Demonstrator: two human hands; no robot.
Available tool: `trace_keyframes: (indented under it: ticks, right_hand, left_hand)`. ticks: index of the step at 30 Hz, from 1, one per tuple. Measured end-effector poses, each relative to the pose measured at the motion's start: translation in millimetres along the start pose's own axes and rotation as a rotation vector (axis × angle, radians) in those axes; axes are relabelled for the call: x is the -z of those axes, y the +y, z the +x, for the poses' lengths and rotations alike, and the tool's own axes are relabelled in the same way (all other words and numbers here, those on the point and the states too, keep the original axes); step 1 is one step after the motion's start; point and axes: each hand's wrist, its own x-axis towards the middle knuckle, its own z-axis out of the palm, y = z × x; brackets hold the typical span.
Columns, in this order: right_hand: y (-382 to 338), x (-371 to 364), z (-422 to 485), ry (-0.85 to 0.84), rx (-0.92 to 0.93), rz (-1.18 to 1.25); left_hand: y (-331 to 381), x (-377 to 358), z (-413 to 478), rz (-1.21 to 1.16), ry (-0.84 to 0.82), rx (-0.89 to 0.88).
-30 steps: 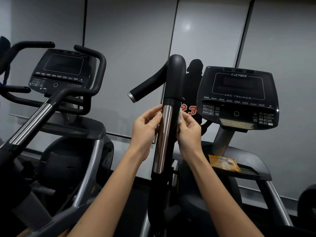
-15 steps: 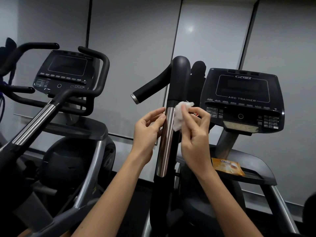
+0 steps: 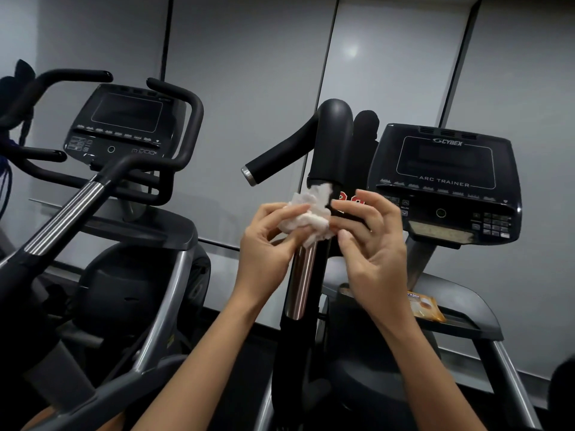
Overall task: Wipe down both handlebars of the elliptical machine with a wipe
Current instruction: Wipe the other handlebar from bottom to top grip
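Wipe (image 3: 311,213), head view: white, crumpled, bunched against handlebar (image 3: 331,144) at top of chrome tube (image 3: 303,281). Left hand (image 3: 267,244) fingers pinching left side. Right hand (image 3: 370,244) fingers pinching right edge, others spread. Orange packet (image 3: 426,307) lower right.

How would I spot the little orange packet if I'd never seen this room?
Find the black console marked CYBEX ARC TRAINER on the right. Below it a dark shelf crosses the machine, and the orange packet lies flat on it, beside the right forearm. Nothing else there is orange.
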Motion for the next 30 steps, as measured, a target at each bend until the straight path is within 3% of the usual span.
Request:
trace_keyframes:
  ticks: [3,7,13,18,24,30]
  right_hand:
    - [3,7,2,0.134,0.007,-0.062]
    - [13,10,11,0.134,-0.085,-0.143]
    - [24,1,12,0.053,-0.187,-0.089]
    - [24,-4,8,0.086,-0.185,-0.054]
    - [24,-4,8,0.093,-0.208,-0.031]
    - [24,-2,8,0.084,-0.191,-0.031]
  left_hand:
    - [-1,1,16,0.196,0.066,-0.083]
    - [8,-4,44,0.542,0.046,-0.346]
    - [-3,1,15,0.505,0.001,-0.448]
    - [-17,10,-16,0.545,0.003,-0.515]
    - [4,-13,28,0.628,0.124,-0.466]
    - [-12,-7,-11,0.627,0.099,-0.52]
